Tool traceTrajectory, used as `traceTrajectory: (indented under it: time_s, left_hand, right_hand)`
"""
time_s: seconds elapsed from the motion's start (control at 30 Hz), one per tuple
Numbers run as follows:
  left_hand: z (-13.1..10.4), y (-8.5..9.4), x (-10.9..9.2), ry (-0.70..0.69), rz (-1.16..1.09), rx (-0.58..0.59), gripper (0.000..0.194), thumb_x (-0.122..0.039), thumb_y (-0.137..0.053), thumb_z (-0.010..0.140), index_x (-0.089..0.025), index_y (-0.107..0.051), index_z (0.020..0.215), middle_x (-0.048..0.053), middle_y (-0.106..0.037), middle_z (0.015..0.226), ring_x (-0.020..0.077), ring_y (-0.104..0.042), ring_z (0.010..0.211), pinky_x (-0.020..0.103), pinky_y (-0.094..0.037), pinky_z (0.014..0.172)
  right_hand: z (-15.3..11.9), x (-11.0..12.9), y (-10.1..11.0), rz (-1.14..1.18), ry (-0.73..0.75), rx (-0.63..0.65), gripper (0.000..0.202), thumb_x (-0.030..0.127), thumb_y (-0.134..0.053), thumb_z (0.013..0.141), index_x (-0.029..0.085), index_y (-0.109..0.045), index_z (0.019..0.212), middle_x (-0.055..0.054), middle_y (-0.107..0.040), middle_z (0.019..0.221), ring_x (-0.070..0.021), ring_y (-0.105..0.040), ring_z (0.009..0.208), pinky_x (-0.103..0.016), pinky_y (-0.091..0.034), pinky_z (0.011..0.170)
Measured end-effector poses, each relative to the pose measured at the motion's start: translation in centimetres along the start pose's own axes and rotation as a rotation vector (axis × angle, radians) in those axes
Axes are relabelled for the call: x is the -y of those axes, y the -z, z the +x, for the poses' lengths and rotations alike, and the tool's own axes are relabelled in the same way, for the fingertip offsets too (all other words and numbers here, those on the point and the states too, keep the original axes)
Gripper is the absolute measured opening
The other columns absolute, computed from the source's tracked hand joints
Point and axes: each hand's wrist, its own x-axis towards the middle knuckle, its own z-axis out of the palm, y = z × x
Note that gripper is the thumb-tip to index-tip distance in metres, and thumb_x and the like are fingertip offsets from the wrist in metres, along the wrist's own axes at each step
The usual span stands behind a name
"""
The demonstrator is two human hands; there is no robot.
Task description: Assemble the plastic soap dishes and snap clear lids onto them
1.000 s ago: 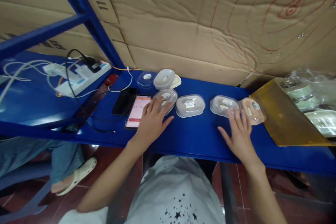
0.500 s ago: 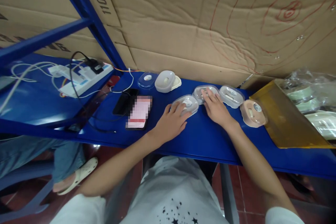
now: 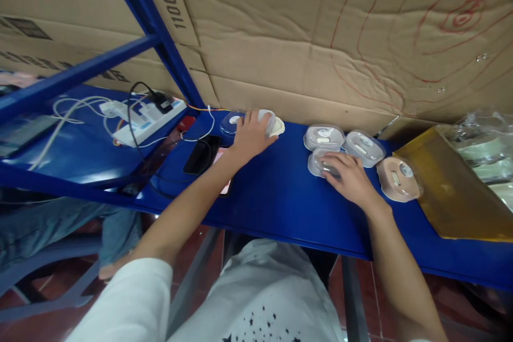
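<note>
At the back of the blue table, my left hand (image 3: 251,134) is curled over a pale grey oval box (image 3: 267,116), its thumb at the near right side. A clear blue-looking lid (image 3: 230,124) lies to the left, and a cream oval piece (image 3: 278,127) pokes out on the right. My right hand (image 3: 349,175) wraps the near right side of a clear-lidded oval container (image 3: 316,163). Two similar containers, one (image 3: 324,138) behind and another (image 3: 364,148) to the right, touch or nearly touch it. A pinkish-beige container (image 3: 398,179) stands farther right.
An open yellow-brown box (image 3: 460,192) with wrapped pale containers (image 3: 487,147) stands at right. At left lie a black phone (image 3: 201,155), a lit phone (image 3: 225,191) partly under my forearm, and a power strip (image 3: 154,123) with cables. Cardboard (image 3: 288,64) lines the back.
My left hand has left the front container and moved left to the pale grey box. The front container now sits farther right, under my right hand, which has come off the container behind.
</note>
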Motion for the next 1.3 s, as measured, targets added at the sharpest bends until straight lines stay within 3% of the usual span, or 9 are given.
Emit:
traceTrajectory:
  time_s: [0.2,0.43,0.6,0.7,0.83,0.93,1.0,1.13,1.3]
  left_hand:
    - [-2.2,-1.0,0.3,0.029,0.037,0.126,0.021,-0.021,-0.055,0.104,-0.017,-0.068,0.120,0.015,-0.072,0.120,0.0309,-0.071,0.113,0.041,-0.051,0.098]
    - [-4.6,-2.0,-1.6,-0.003,0.033,0.064,0.039,-0.030,-0.059,0.104,-0.012,-0.058,0.139,0.026,-0.066,0.136,0.0433,-0.063,0.128,0.060,-0.044,0.107]
    - [-7.4,-1.2,-3.9,-0.232,-0.045,0.132,0.032,-0.008,-0.054,0.098,-0.015,-0.069,0.125,0.020,-0.070,0.133,0.0365,-0.067,0.125,0.055,-0.044,0.111]
    - [-9.5,-0.3,-5.2,-0.414,-0.142,0.198,0.035,-0.006,-0.057,0.096,-0.024,-0.071,0.122,0.007,-0.073,0.128,0.0245,-0.069,0.123,0.041,-0.047,0.112]
    - [-6.7,0.1,-4.5,-0.354,-0.191,0.157,0.034,-0.012,-0.053,0.099,-0.023,-0.067,0.128,0.007,-0.065,0.142,0.0206,-0.062,0.133,0.033,-0.048,0.114]
    - [-2.8,-0.6,-2.8,-0.142,-0.130,0.070,0.045,-0.015,-0.049,0.103,-0.015,-0.053,0.148,0.021,-0.048,0.162,0.0357,-0.046,0.151,0.055,-0.040,0.122]
    - [-2.0,-1.3,-2.0,-0.081,-0.097,0.095,0.046,-0.019,-0.056,0.101,-0.011,-0.052,0.147,0.027,-0.051,0.157,0.0430,-0.047,0.149,0.064,-0.042,0.117]
    - [-7.7,-1.7,-3.0,-0.182,-0.092,0.195,0.031,-0.023,-0.063,0.102,-0.013,-0.062,0.132,0.021,-0.064,0.144,0.0375,-0.056,0.141,0.054,-0.051,0.111]
    - [-18.7,-0.2,-5.7,-0.450,-0.146,0.182,0.012,-0.027,-0.063,0.104,-0.024,-0.069,0.115,0.009,-0.071,0.136,0.0320,-0.062,0.133,0.049,-0.056,0.103]
  right_hand:
    - [-0.3,-0.9,0.1,-0.237,-0.182,-0.103,0.041,0.031,-0.051,0.104,0.016,-0.063,0.140,-0.021,-0.066,0.142,-0.0419,-0.059,0.130,-0.062,-0.041,0.108]
    - [1.0,2.9,-1.7,-0.166,-0.023,-0.081,0.053,0.032,-0.047,0.109,0.021,-0.047,0.161,-0.020,-0.053,0.161,-0.0403,-0.047,0.148,-0.067,-0.030,0.122]
    - [1.1,5.2,-2.0,-0.122,0.134,0.006,0.061,0.025,-0.050,0.108,0.026,-0.036,0.168,-0.015,-0.039,0.173,-0.0351,-0.040,0.157,-0.063,-0.028,0.127]
    - [1.0,4.9,-2.3,-0.081,0.212,0.065,0.054,0.023,-0.052,0.109,0.026,-0.046,0.162,-0.013,-0.043,0.171,-0.0341,-0.039,0.159,-0.066,-0.025,0.127]
    - [0.9,4.0,-2.6,0.035,0.227,0.108,0.033,0.029,-0.052,0.111,0.027,-0.067,0.140,-0.010,-0.072,0.142,-0.0294,-0.064,0.136,-0.057,-0.041,0.118]
    - [0.9,3.4,-1.8,0.086,0.153,0.030,0.033,0.038,-0.051,0.112,0.025,-0.070,0.136,-0.010,-0.076,0.133,-0.0290,-0.070,0.124,-0.049,-0.050,0.105]
    - [0.8,3.1,-0.8,0.095,0.079,-0.055,0.038,0.044,-0.047,0.113,0.023,-0.071,0.134,-0.012,-0.078,0.124,-0.0308,-0.072,0.115,-0.048,-0.053,0.099]
    - [0.7,2.8,0.7,0.095,-0.026,-0.199,0.044,0.049,-0.045,0.112,0.020,-0.071,0.132,-0.014,-0.078,0.114,-0.0337,-0.071,0.105,-0.049,-0.053,0.096]
    - [1.0,4.1,-0.9,0.107,0.103,-0.097,0.036,0.043,-0.051,0.112,0.023,-0.072,0.134,-0.011,-0.077,0.127,-0.0300,-0.070,0.118,-0.047,-0.050,0.102]
